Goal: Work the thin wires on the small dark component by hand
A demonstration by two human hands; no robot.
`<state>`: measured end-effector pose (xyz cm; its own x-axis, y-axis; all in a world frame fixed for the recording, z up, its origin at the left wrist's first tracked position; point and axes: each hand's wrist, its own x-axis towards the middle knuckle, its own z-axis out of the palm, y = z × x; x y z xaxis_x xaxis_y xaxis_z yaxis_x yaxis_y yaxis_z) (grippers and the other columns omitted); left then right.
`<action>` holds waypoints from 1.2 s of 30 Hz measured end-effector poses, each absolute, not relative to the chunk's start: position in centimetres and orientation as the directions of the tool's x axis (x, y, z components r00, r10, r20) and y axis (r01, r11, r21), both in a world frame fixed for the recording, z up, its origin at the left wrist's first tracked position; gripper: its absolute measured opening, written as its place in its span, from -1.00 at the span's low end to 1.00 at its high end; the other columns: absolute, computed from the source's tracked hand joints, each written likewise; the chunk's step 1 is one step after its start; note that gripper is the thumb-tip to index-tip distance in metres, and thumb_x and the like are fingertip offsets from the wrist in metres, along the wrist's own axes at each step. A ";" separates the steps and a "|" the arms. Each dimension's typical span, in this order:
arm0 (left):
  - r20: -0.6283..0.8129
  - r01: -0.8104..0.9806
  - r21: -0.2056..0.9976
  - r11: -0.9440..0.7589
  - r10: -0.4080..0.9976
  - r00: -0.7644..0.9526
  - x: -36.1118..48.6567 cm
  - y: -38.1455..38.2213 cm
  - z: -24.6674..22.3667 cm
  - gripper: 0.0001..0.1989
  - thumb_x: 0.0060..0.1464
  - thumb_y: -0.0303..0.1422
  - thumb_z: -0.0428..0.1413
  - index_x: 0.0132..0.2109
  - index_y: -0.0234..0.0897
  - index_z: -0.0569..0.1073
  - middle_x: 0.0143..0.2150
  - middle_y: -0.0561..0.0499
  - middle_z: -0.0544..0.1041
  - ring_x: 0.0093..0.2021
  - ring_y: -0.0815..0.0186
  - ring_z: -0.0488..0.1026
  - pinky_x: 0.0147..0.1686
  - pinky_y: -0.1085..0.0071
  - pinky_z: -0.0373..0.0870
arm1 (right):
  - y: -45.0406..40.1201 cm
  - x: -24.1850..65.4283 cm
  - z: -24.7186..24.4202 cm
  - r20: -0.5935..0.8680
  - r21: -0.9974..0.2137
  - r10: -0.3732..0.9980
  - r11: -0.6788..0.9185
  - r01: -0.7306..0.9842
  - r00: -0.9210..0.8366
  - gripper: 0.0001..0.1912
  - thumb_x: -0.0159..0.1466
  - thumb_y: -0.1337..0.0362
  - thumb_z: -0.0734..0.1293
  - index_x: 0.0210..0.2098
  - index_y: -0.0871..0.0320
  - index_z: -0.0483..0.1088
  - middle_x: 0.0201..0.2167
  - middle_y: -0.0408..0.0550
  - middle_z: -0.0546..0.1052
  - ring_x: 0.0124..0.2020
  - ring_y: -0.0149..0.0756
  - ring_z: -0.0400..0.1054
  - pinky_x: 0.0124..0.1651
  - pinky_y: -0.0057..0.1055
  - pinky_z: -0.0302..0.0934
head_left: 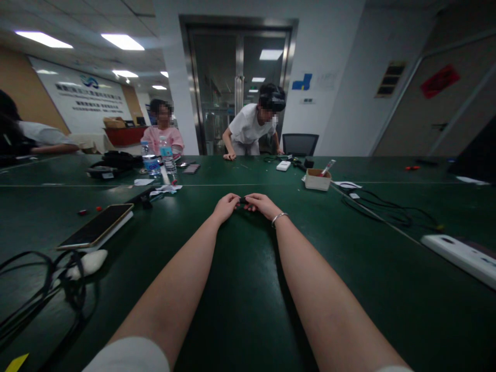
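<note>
While the left hand (225, 208) and right hand (264, 206) together pinch a small black object (243, 200) left of the box (318, 182), handling is underway; how much is finished stays unclear.

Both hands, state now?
Left hand: closed, holding one end of a small black object.
Right hand: closed, holding its other end.

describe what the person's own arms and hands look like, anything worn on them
The left hand and right hand are ungloved, and the forearms are bare. A thin silver-coloured bangle circles the right wrist. A pale left sleeve shows at the lower edge. No cables or markings are visible on either arm.
</note>
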<state>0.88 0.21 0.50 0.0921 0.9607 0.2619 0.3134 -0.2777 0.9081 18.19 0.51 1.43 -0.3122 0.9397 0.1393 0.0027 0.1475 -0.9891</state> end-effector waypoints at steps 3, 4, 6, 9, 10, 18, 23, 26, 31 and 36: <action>0.263 0.321 0.905 -0.279 0.960 0.093 0.9 0.2 0.4 -0.78 0.10 -0.29 0.00 -0.21 -0.31 0.45 -0.39 0.02 0.48 -0.46 0.42 0.34 -0.42 0.50 0.27 | 0.5 18.2 1.4 0.132 -0.990 0.941 0.140 0.002 -0.310 -0.90 0.24 0.37 0.33 -0.27 0.29 0.45 -0.59 -0.11 0.51 -0.64 -0.56 0.24 -0.53 -0.64 0.17; 0.263 0.324 0.904 -0.280 0.960 0.095 0.8 0.2 0.4 -0.78 0.10 -0.29 0.00 -0.20 -0.31 0.45 -0.39 0.02 0.48 -0.46 0.42 0.34 -0.42 0.50 0.27 | 0.5 18.1 1.4 0.130 -0.991 0.942 0.137 0.002 -0.310 -0.90 0.24 0.37 0.33 -0.27 0.29 0.45 -0.59 -0.10 0.51 -0.64 -0.56 0.24 -0.53 -0.64 0.17; 0.265 0.325 0.902 -0.283 0.959 0.099 0.8 0.2 0.4 -0.78 0.10 -0.29 0.00 -0.20 -0.31 0.45 -0.38 0.01 0.49 -0.45 0.42 0.35 -0.42 0.50 0.26 | 0.6 18.1 1.4 0.126 -0.991 0.944 0.134 0.005 -0.306 -0.90 0.24 0.38 0.32 -0.27 0.29 0.45 -0.59 -0.10 0.51 -0.65 -0.56 0.24 -0.53 -0.64 0.17; 0.265 0.322 0.903 -0.284 0.959 0.102 0.8 0.2 0.5 -0.79 0.10 -0.29 0.00 -0.20 -0.30 0.45 -0.38 0.01 0.49 -0.45 0.42 0.35 -0.43 0.50 0.26 | 0.7 18.1 1.4 0.130 -0.990 0.944 0.139 0.010 -0.305 -0.90 0.24 0.37 0.33 -0.27 0.28 0.46 -0.59 -0.10 0.51 -0.65 -0.56 0.24 -0.53 -0.63 0.17; 0.264 0.322 0.903 -0.284 0.959 0.102 0.8 0.2 0.5 -0.79 0.10 -0.29 0.00 -0.20 -0.30 0.45 -0.38 0.01 0.49 -0.45 0.42 0.35 -0.44 0.50 0.26 | 0.7 18.1 1.4 0.132 -0.990 0.943 0.143 0.011 -0.306 -0.90 0.24 0.36 0.33 -0.27 0.28 0.46 -0.59 -0.10 0.51 -0.65 -0.56 0.24 -0.54 -0.63 0.17; 0.257 0.327 0.904 -0.275 0.961 0.097 0.9 0.1 0.6 -0.79 0.11 -0.28 0.00 -0.21 -0.30 0.46 -0.40 0.01 0.48 -0.45 0.41 0.35 -0.43 0.50 0.26 | 0.9 18.2 1.2 0.148 -0.987 0.937 0.162 0.019 -0.316 -0.88 0.23 0.35 0.34 -0.27 0.28 0.46 -0.58 -0.09 0.51 -0.64 -0.55 0.25 -0.57 -0.64 0.16; 0.262 0.334 0.899 -0.285 0.959 0.111 0.7 0.2 0.5 -0.78 0.09 -0.27 0.02 -0.22 -0.29 0.46 -0.38 0.01 0.49 -0.44 0.41 0.35 -0.41 0.49 0.26 | 0.8 18.2 1.3 0.150 -0.986 0.937 0.165 0.021 -0.315 -0.89 0.23 0.35 0.34 -0.27 0.29 0.46 -0.58 -0.09 0.51 -0.64 -0.56 0.25 -0.57 -0.65 0.16; 0.266 0.342 0.895 -0.288 0.958 0.111 0.7 0.4 0.3 -0.78 0.10 -0.27 0.01 -0.21 -0.30 0.46 -0.38 0.01 0.49 -0.44 0.40 0.36 -0.40 0.48 0.27 | 0.8 18.1 1.3 0.147 -0.987 0.939 0.161 0.020 -0.311 -0.89 0.23 0.36 0.34 -0.27 0.29 0.46 -0.58 -0.09 0.52 -0.64 -0.56 0.25 -0.57 -0.65 0.16; 0.271 0.347 0.892 -0.291 0.957 0.107 0.7 0.6 0.2 -0.77 0.10 -0.27 0.00 -0.20 -0.29 0.46 -0.39 0.01 0.49 -0.45 0.40 0.36 -0.41 0.48 0.26 | 0.8 18.1 1.3 0.147 -0.987 0.940 0.162 0.023 -0.308 -0.88 0.22 0.35 0.35 -0.28 0.29 0.47 -0.58 -0.09 0.52 -0.63 -0.54 0.27 -0.57 -0.63 0.15; 0.280 0.320 0.899 -0.298 0.955 0.101 0.8 0.4 0.3 -0.78 0.09 -0.28 0.01 -0.21 -0.29 0.46 -0.39 0.02 0.49 -0.45 0.40 0.35 -0.41 0.47 0.27 | 0.9 18.2 1.3 0.153 -0.985 0.936 0.169 0.026 -0.316 -0.86 0.22 0.33 0.35 -0.27 0.29 0.46 -0.58 -0.09 0.52 -0.63 -0.55 0.26 -0.57 -0.63 0.15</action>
